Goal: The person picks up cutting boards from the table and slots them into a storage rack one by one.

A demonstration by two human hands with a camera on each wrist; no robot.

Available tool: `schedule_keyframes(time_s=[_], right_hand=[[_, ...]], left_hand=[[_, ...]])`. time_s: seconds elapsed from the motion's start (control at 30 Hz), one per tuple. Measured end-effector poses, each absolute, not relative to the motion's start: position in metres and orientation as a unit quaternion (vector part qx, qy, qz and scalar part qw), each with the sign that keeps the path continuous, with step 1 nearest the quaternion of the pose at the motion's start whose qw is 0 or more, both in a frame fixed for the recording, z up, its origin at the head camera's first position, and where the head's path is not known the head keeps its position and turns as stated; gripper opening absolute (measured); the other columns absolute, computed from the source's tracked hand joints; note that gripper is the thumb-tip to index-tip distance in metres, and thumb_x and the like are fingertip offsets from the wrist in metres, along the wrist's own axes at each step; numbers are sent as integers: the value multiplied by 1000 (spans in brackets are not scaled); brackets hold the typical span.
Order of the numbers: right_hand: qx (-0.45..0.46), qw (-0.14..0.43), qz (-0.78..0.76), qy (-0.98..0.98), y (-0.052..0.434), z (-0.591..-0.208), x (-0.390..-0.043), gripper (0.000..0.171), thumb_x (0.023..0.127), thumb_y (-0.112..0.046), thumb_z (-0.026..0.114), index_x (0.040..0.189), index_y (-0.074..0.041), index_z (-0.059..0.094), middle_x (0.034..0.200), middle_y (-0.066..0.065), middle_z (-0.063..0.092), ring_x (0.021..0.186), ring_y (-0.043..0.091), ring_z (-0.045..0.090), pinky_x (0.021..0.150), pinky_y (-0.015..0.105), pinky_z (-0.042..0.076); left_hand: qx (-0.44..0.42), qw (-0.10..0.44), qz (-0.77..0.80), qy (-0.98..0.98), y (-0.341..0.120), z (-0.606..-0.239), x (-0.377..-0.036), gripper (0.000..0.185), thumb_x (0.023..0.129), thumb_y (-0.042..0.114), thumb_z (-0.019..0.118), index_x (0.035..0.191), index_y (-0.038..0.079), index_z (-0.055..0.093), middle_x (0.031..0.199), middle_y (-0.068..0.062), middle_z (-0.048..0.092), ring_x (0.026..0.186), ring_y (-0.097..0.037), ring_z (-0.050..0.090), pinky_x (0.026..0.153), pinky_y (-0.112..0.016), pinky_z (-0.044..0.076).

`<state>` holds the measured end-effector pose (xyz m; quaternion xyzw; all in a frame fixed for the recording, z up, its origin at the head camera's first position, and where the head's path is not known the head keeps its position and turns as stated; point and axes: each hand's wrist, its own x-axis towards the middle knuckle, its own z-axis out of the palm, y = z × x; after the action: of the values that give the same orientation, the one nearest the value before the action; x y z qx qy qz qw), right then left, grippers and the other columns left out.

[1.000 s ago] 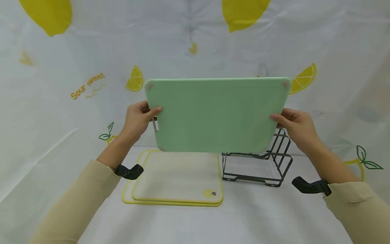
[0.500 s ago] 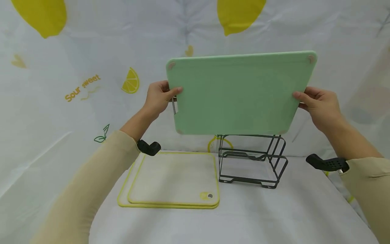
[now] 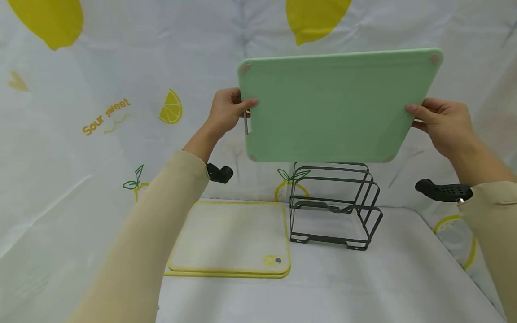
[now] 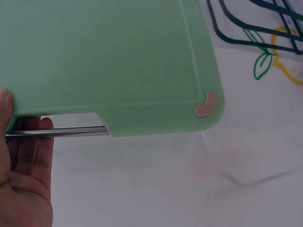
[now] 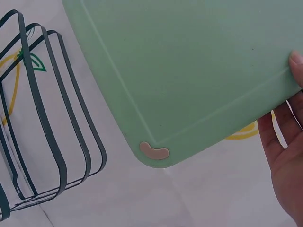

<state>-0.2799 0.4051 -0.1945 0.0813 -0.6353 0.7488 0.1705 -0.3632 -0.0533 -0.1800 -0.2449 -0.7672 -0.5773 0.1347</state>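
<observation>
Gripping a flat, pale green plastic cutting board [image 3: 331,107] by its short edges, the left hand [image 3: 228,112] and right hand [image 3: 444,123] hold it in the air above a black wire rack [image 3: 335,208], fingers clamped on it. Two yellow-rimmed white boards [image 3: 230,237] lie stacked on the bench [image 3: 343,287] just left of the rack.

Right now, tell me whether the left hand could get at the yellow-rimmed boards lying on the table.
Probably not yet: the left hand grips the green cutting board high in the air; the yellow-rimmed boards lie uncovered below.
</observation>
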Motion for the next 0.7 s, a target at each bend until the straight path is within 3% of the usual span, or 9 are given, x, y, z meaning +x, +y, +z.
schedule_keyframes(time_s=[0.23, 0.7], right_hand=[[71, 160, 756, -630, 408, -198, -283, 18, 90, -3, 72, 103, -12, 80, 98, -10, 78, 86, 4, 75, 69, 17, 60], [55, 166, 741, -648, 416, -229, -294, 15, 86, -10, 78, 99, -18, 80, 94, -13, 77, 81, 2, 75, 68, 15, 59]], left_hand=[[-249, 128, -578, -766, -46, -177, -372, 30, 95, 20, 72, 117, 1, 69, 88, 2, 66, 84, -13, 63, 81, -29, 58], [-242, 124, -579, -769, -35, -208, -382, 27, 96, 19, 70, 115, 0, 71, 88, 1, 66, 83, -11, 62, 82, -31, 58]])
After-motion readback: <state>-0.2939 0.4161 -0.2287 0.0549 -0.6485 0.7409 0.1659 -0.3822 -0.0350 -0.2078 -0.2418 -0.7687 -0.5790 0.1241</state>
